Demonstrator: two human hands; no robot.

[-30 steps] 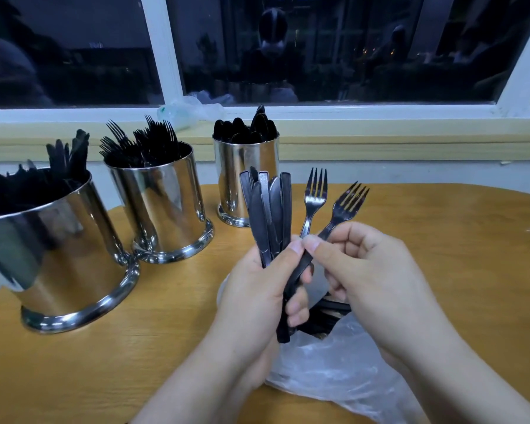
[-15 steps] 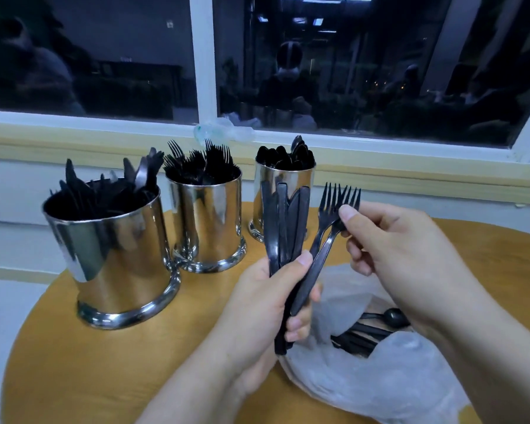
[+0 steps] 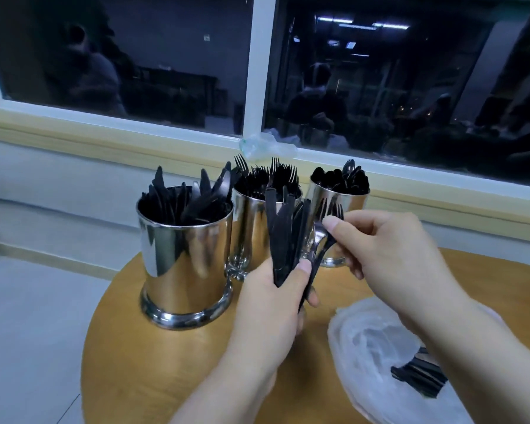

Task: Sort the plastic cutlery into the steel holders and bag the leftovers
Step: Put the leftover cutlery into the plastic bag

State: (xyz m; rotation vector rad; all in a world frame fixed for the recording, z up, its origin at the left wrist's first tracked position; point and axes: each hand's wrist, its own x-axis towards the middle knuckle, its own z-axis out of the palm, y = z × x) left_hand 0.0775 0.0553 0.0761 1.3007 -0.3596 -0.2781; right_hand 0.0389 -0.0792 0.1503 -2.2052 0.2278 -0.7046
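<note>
Head view — no legible writing.

Black knives in left hand

- I can read no text, label, brand or number anywhere.
- At 12 o'clock, the small pale mark on the dark window glass is too blurred for me to read.

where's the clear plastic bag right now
In the head view the crumpled clear plastic bag lies on the round wooden table at lower right, under the right forearm, with black cutlery inside.
</note>
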